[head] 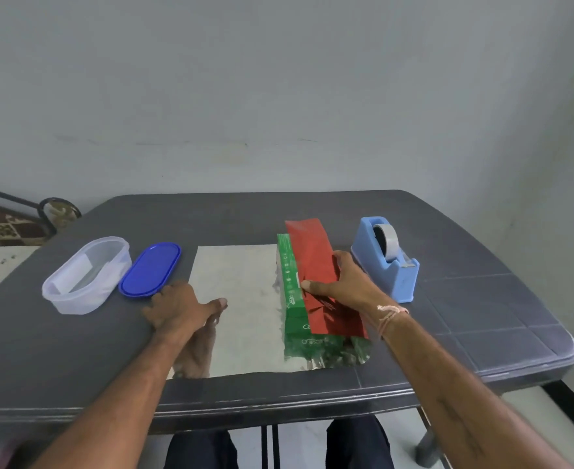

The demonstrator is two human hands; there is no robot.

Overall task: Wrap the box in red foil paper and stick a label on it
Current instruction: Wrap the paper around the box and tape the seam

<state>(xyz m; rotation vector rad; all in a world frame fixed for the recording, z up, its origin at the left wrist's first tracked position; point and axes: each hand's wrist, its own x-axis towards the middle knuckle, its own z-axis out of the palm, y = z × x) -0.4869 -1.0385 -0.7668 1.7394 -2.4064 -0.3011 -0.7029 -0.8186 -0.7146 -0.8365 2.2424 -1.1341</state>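
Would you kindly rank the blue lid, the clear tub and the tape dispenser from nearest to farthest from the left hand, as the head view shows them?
1. Blue lid: just beyond the fingertips of the left hand, on its left.
2. Clear tub: farther left, past the lid.
3. Tape dispenser: far off on the right side.

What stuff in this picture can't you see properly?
All in the head view:
- Green box: its right part is hidden under the red foil flap and the right hand.
- Print on the box: too small to read.
- White paper in the clear tub: blurred by the tub's wall, so I cannot tell if it is labels.
- Tape roll: its loose end is too small to find.
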